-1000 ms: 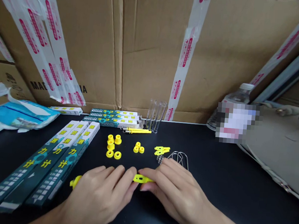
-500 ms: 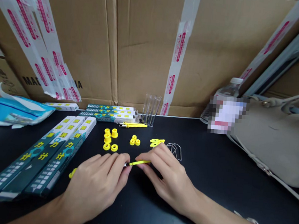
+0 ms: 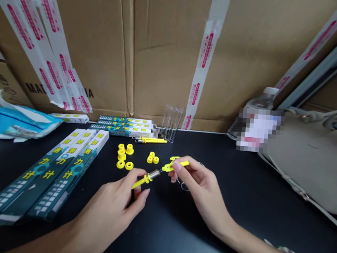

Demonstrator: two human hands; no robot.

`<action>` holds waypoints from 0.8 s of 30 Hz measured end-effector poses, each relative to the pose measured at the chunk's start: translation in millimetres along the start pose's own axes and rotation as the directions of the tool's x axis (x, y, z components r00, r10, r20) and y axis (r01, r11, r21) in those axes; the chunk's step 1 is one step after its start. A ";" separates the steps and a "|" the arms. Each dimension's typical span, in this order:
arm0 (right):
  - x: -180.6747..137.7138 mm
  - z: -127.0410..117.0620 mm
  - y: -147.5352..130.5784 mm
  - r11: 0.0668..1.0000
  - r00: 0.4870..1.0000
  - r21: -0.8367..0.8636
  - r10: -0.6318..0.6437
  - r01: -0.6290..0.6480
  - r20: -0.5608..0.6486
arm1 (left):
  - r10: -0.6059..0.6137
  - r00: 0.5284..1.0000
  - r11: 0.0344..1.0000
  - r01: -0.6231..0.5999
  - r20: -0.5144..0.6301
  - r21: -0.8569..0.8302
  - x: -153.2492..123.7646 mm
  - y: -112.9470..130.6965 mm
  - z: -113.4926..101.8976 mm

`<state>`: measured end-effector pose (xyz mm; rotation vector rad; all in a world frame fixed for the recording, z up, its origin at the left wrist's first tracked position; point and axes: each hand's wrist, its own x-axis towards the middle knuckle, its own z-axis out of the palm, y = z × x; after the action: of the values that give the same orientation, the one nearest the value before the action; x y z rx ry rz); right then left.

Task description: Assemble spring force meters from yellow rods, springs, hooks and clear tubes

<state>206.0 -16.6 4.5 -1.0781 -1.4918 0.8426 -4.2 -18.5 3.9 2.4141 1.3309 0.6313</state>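
Note:
My left hand (image 3: 109, 210) pinches a yellow plastic rod (image 3: 138, 183) whose far end carries a silver coil spring (image 3: 154, 175). Thumb and fingers of my right hand (image 3: 205, 194) close on a flat yellow plastic tab (image 3: 167, 167), which meets the spring's wire end; whether it is hooked on, I cannot tell. Behind my right fingers, another yellow tab (image 3: 174, 158) and bent wire hooks (image 3: 184, 187) are partly hidden. Several yellow flanged caps (image 3: 130, 150) and smaller yellow caps (image 3: 150, 159) lie beyond my left hand.
Spring scale boxes (image 3: 73, 165) lie at left, with more boxes (image 3: 121, 131) at the back. Beside those are yellow rods (image 3: 154, 141) and upright clear tubes (image 3: 168, 124). A blue packet (image 3: 24, 121), a bottle (image 3: 268, 98) and a beige bag (image 3: 306, 166) flank the black table.
My hands have turned and drawn slightly apart, uncovering the rod and spring in my left hand. The tab in my right hand has moved up and right.

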 end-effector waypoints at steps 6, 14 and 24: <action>-1.3 1.3 2.3 0.999 0.996 -0.030 -0.036 0.039 0.082 | -0.010 1.000 0.999 0.010 -0.007 0.051 5.4 -4.4 -4.7; -4.9 3.8 4.7 0.980 0.967 -0.112 -0.135 0.162 0.218 | -0.022 0.992 0.993 0.036 0.122 -0.113 1.6 -1.9 -6.0; 2.5 1.8 6.7 0.967 0.980 0.175 0.167 -0.185 0.109 | -0.183 0.878 0.838 0.374 0.442 -0.397 13.6 -12.4 -12.9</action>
<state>205.3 -11.9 -1.2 -1.0550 -1.3775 1.1474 -13.3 0.2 12.2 1.7789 1.1665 0.3184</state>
